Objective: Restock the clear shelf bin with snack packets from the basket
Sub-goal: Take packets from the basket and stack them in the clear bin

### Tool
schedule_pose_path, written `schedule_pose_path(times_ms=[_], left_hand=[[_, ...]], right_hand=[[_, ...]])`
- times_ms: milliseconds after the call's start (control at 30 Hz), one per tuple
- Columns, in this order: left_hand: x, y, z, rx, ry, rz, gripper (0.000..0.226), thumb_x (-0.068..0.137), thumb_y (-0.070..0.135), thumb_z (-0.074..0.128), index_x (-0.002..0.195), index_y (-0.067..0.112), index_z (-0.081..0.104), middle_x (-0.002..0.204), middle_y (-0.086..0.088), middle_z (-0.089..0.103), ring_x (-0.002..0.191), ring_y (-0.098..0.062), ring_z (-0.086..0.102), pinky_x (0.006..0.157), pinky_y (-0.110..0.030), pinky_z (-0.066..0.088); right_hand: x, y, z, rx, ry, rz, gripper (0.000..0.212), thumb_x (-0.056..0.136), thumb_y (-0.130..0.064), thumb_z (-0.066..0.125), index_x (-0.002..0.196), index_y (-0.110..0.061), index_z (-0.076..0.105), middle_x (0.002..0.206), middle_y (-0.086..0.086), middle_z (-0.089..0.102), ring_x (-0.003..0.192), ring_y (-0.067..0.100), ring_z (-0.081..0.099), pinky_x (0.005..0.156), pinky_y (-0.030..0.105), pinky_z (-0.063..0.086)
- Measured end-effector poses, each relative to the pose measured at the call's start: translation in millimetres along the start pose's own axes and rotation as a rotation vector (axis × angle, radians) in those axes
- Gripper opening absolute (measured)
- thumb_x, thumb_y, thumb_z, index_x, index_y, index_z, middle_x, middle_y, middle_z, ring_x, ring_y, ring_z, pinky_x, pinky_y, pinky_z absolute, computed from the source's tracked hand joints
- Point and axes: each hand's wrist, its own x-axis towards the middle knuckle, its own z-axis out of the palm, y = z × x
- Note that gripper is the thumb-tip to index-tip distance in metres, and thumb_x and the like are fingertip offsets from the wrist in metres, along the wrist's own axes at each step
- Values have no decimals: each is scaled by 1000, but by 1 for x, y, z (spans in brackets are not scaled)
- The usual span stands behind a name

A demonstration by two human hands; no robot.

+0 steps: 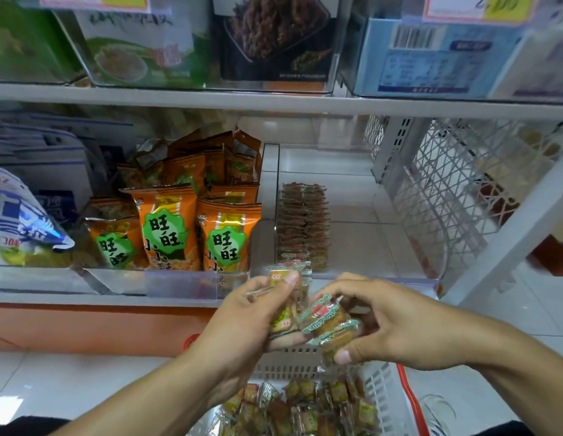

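— Where are the packets [329, 324] now?

— In both hands, held together just in front of the shelf [179, 298] edge. The left hand [252, 316] has its thumb and fingers curled round a small stack of them, thumb pressed on the top one. The right hand [377, 325] grips another bunch, fingers over the top and thumb under. The two bunches touch.

— And the bin [362, 215]?

— Right behind the hands, on the lower shelf. It's clear, and a double row of the same little packets [303, 225] runs along its left side, near to far. The rest of its floor on the right shows bare.

— The basket [384, 391]?

— Below the hands, nearest me. White slotted walls, a red handle [412, 401] on the right, plenty of loose packets [302, 410] inside.

— What's beside the bin?

— To its left, a bin of orange bags [195, 228] standing upright; further left, blue-and-white bags [22, 221]. To the right, a white lattice panel [456, 190]. The shelf above carries more clear bins with boxed goods [274, 39].
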Motion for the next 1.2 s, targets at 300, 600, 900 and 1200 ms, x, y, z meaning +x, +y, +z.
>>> schedule_pose_path(times_ms=[300,600,900,1200], left_hand=[[1,-2,8,-66,95,100,79,57,46,87,125,20,56,94,-9,79,91,-32,78,65,-40,64],[6,-9,13,-123,120,93,82,48,43,90,121,36,52,91,-9,79,86,-35,78,61,-44,64],[11,-11,14,-118,104,76,81,42,43,90,114,38,53,88,-10,80,83,-34,78,58,-45,64],[-5,-5,10,-112,15,61,96,34,8,94,122,22,57,94,-16,79,84,-37,78,60,-43,63]], right_hand=[[34,11,-49,-156,555,144,51,70,-24,91,113,-27,63,100,-12,73,93,2,67,85,19,52],[88,39,-47,-401,238,425,47,78,-21,80,122,-22,62,105,-7,65,90,12,62,66,18,44],[108,43,-34,-504,292,518,43,84,-14,68,120,-14,45,100,6,66,79,18,61,50,24,43],[87,26,-44,-551,481,308,22,79,-37,79,93,-27,64,95,-7,70,87,14,64,74,29,51]])
